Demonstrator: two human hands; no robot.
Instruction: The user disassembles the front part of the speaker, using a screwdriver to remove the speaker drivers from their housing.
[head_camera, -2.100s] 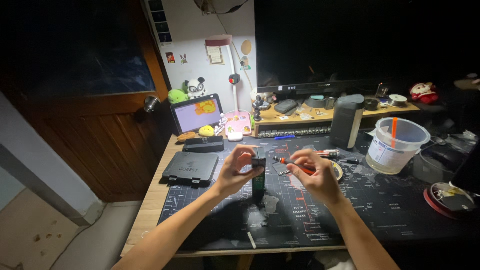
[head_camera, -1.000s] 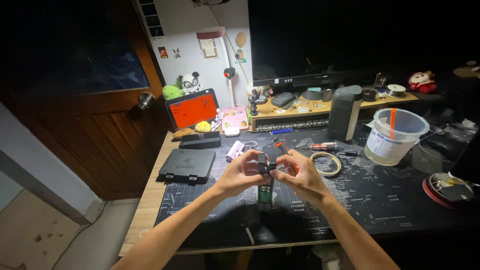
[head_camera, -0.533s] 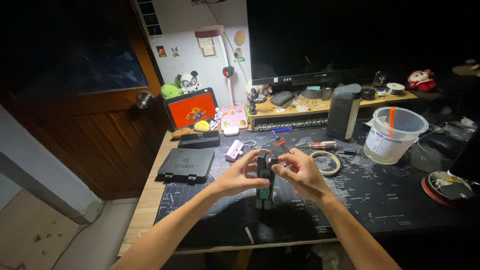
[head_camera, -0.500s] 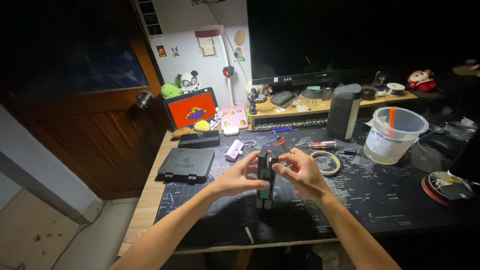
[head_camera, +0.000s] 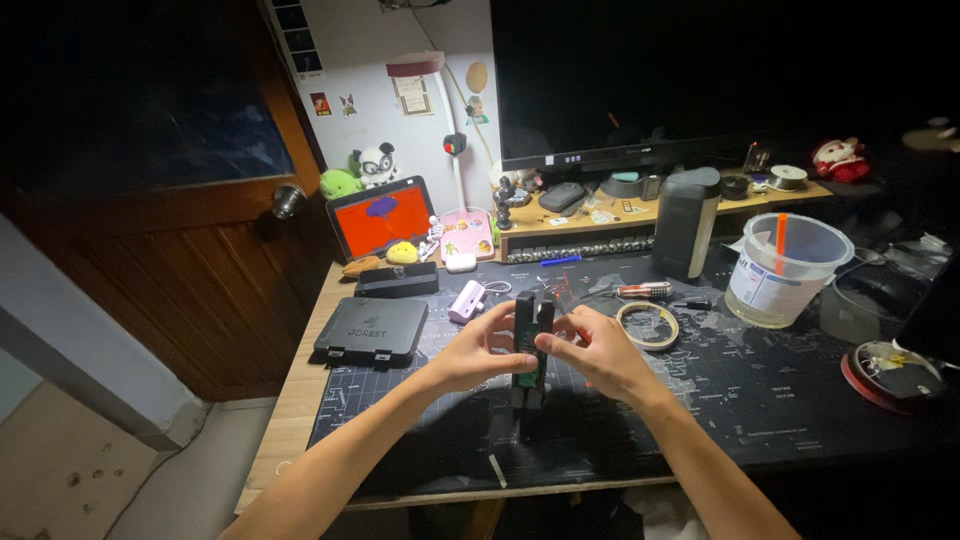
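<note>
Both my hands meet over the dark desk mat (head_camera: 760, 400) in the head view. My left hand (head_camera: 478, 350) grips the left side of a small dark upright device (head_camera: 531, 345) with a green part showing low on it. My right hand (head_camera: 592, 350) pinches the same device from the right, fingers closed on its upper edge. The device's bottom end sits at or just above the mat; I cannot tell if it touches. What the fingertips cover is hidden.
A black case (head_camera: 372, 328) lies left of my hands. A tape roll (head_camera: 648, 325), a red-handled screwdriver (head_camera: 645, 290), a clear plastic tub (head_camera: 786, 270) and a dark cylinder (head_camera: 685, 222) stand to the right. A small red screen (head_camera: 382, 216) and monitor (head_camera: 650, 80) sit behind.
My hands came together from apart and drew nearer to me with the device. Over the last half second they hold almost still.
</note>
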